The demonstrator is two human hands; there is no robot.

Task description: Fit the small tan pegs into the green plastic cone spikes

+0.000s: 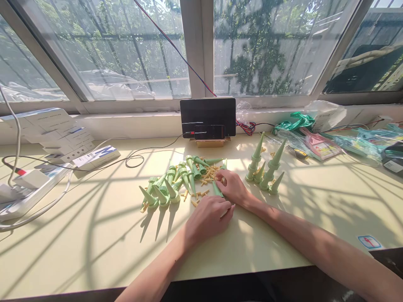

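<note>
A pale green cone [217,188] points away from me, its base end covered by my left hand [211,214]. The fingers of that hand are curled round the base. Close beyond it, my right hand [232,187] has its fingers bent together at the edge of a scatter of small tan pegs [206,178]; what lies between its fingertips is hidden. Left of my hands, more green cones [162,197] lie and stand in a pile among the pegs. On the right stand taller stacked green cones [270,172] with a few pegs stuck in them.
At the back a black tablet [208,110] leans upright, with a phone [209,132] before it. White boxes [59,134] and a power strip [34,188] with cables occupy the left. Plastic bags [324,142] and a cutter [299,154] lie at the back right.
</note>
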